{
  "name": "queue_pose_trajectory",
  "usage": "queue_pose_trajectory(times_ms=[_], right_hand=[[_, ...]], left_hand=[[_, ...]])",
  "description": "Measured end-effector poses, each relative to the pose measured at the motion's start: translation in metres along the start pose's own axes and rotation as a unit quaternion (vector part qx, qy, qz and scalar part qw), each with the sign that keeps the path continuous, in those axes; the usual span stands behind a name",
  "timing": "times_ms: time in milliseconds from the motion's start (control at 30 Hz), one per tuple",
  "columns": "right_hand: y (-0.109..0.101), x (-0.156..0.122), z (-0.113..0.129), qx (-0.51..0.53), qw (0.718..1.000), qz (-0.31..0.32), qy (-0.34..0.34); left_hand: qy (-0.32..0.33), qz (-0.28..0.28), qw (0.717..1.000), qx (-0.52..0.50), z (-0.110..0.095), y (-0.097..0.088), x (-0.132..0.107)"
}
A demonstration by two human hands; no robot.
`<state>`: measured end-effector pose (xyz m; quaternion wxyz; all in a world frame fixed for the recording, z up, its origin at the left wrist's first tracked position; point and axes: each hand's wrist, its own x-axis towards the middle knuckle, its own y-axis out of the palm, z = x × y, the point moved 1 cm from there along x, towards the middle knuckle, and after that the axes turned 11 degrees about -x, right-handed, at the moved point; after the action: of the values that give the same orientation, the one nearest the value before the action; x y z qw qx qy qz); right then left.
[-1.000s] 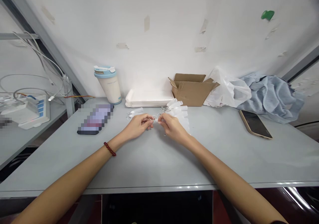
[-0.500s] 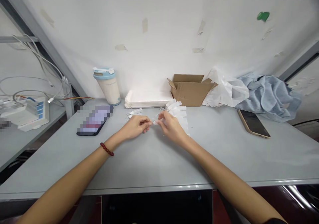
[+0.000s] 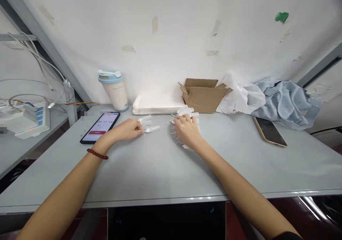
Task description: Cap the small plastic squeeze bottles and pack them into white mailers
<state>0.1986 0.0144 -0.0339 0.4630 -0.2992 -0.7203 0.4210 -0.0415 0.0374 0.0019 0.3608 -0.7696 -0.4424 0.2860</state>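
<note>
My left hand (image 3: 130, 129) is closed, thumb and fingertips pinched at the thin string of a small white tube (image 3: 152, 129) that lies on the table. Just behind that tube are a couple more white tubes (image 3: 145, 119) with loops. Over on the right, my right hand (image 3: 186, 129) rests on a pile of similar white tubes (image 3: 194, 115). Its fingers are bent down among them, and the fingertips are partly hidden. Several thin white strings (image 3: 175, 137) stick out of the pile to the left of this hand.
Behind the hands stand a stack of white trays (image 3: 157, 105), an open cardboard box (image 3: 201, 99) and a cup (image 3: 114, 90). A lit phone (image 3: 100, 128) lies left, a dark phone (image 3: 269, 131) right. A plastic bag (image 3: 240, 95) and blue cloth (image 3: 288, 103) sit back right.
The hands have moved apart from their meeting point. My left hand went left, and a tube now lies in front of it; my right hand went right onto the pile.
</note>
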Motion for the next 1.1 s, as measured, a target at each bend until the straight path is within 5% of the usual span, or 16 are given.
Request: queue_pose_trajectory(times_ms=[300, 633, 800, 1100], right_hand=[[-0.003, -0.003, -0.001, -0.058, 0.995, 0.071, -0.026], [-0.005, -0.003, 0.001, -0.060, 0.995, 0.072, -0.033], [-0.012, -0.001, 0.000, -0.036, 0.996, 0.073, -0.020], [-0.018, 0.001, -0.002, 0.079, 0.997, 0.014, 0.005]], left_hand=[[-0.057, 0.046, 0.997, -0.001, 0.007, 0.000, 0.003], [0.041, -0.118, 0.990, 0.068, -0.006, 0.015, 0.007], [0.028, -0.091, 0.987, 0.126, -0.002, 0.024, 0.011], [-0.027, -0.044, 0.988, 0.144, 0.008, 0.003, 0.006]])
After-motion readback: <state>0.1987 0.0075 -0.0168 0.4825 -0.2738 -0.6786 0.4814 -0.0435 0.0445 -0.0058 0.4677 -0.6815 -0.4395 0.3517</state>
